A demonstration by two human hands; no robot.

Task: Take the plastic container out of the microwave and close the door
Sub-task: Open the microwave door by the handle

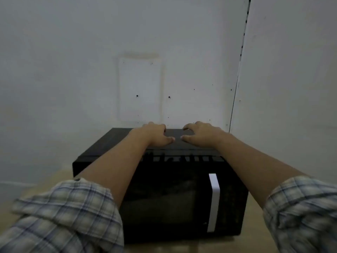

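A black microwave (173, 198) stands in front of me with its door closed and a white vertical handle (213, 201) on the door's right side. Through the dark door glass I cannot make out the plastic container. My left hand (155, 134) rests on the far part of the microwave's top, fingers spread and curled, holding nothing. My right hand (200, 133) lies beside it on the top, a small gap between the two, also holding nothing. Both forearms reach over the microwave, with plaid sleeves rolled up.
The microwave sits on a light wooden surface (255, 241). A white wall (73, 70) with a paler rectangular patch (139, 88) stands close behind. A second white panel (291, 70) closes the right side, with a dark seam in the corner.
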